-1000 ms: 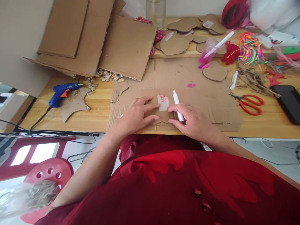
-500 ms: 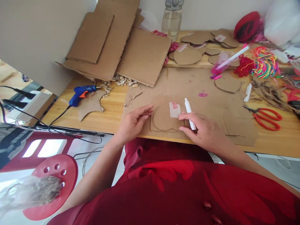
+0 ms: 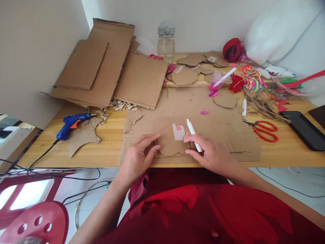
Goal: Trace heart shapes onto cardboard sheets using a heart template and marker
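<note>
A cardboard cutout (image 3: 169, 144) with rounded lobes and a notch in its near edge lies flat on a squarish cardboard sheet (image 3: 160, 122) in front of me. Clear tape with red print (image 3: 179, 131) sticks to the cutout. At the left edge, my left hand (image 3: 142, 154) rests with thumb and fingers apart, fingertips touching the cardboard. My right hand (image 3: 209, 150) grips a white marker (image 3: 194, 135) that tilts up between its fingers. Its thumb and index finger also touch the cutout's right side. The marker's tip points away from the cardboard.
A blue glue gun (image 3: 73, 125) lies left by a cardboard scrap (image 3: 83, 137). Cardboard sheets (image 3: 101, 74) lean behind peanut shells (image 3: 124, 104). Red-handled pliers (image 3: 266, 130), a marker cap (image 3: 244, 107) and a black phone (image 3: 302, 130) are right. A water bottle (image 3: 166, 44) stands behind.
The camera view has shifted, bringing the phone into sight at right. My left hand has closed in on the cutout's left edge. The right hand keeps the marker.
</note>
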A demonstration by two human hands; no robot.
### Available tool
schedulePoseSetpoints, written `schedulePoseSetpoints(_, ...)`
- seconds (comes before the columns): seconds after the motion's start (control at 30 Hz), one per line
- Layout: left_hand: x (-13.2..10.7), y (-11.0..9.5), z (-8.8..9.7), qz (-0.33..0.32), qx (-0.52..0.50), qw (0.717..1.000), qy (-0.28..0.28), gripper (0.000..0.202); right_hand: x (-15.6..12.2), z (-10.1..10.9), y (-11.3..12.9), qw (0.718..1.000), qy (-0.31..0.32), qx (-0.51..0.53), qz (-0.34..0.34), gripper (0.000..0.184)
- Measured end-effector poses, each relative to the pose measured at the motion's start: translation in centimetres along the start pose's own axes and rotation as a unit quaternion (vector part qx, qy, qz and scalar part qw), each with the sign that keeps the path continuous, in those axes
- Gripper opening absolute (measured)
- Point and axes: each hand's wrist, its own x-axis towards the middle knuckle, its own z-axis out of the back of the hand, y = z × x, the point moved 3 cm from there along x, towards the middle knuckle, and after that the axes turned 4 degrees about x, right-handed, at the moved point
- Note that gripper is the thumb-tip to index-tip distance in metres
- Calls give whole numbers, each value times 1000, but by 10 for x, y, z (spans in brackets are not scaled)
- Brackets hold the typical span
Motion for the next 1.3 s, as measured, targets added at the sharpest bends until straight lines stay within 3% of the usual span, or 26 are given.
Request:
schedulePoseSetpoints(0.17,0,-6,-12,-24,116,993,22,76,-4,-2,1,997,-41,60,-4,26)
schedulePoseSetpoints(0.37,3,-12,-17,-34,164,985,30,75,-13,16,-6,980,-167,94,-50,26)
schedulePoseSetpoints(0.53,6,-13,-13,-42,183,982,31,61,-19,17,-18,980,-146,91,-101,31)
schedulePoseSetpoints(0.67,20,-10,-13,-21,226,974,3,49,-18,8,-18,976,-107,155,-110,36)
schedulePoseSetpoints(0.77,26,-12,-14,-27,214,976,-4,43,-16,6,-16,975,-94,172,-100,35)
schedulePoseSetpoints(0.9,15,-23,-11,-13,153,988,10,41,-19,10,-15,980,-98,157,-72,33)
schedulePoseSetpoints(1.07,-2,-38,-14,-27,86,992,87,60,-27,16,-15,980,-97,161,-68,32)
schedulePoseSetpoints(1.3,5,-45,-23,-73,121,980,143,91,-31,13,-15,976,-109,182,-47,32)
